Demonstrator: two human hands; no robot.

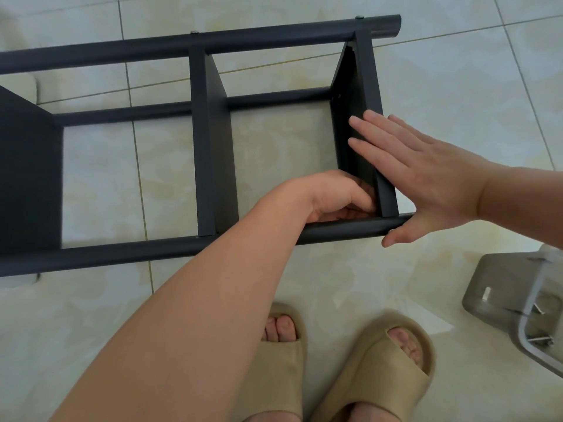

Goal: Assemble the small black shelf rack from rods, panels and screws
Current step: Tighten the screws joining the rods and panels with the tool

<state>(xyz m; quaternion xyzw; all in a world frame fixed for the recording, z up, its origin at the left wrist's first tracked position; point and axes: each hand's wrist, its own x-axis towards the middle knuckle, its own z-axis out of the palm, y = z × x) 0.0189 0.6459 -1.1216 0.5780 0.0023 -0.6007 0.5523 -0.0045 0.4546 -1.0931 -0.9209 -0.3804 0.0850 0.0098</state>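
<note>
With the rack (213,41) on its side on the floor (350,278), I brace the end panel (370,86) square with my right hand (426,178) flat, fingers straight, while my left hand (332,193) curls into the corner, can't tell on what.

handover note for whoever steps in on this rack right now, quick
Right hand: open, flat against the end panel and near rod, steadying them.
Left hand: curled inside that panel's near corner; anything held is hidden.
Rack lies on its side on the tiled floor.
Done: middle panel and left panel in place; two screw heads show on far rod.
Left: likely fasten end panel to near rod.
</note>
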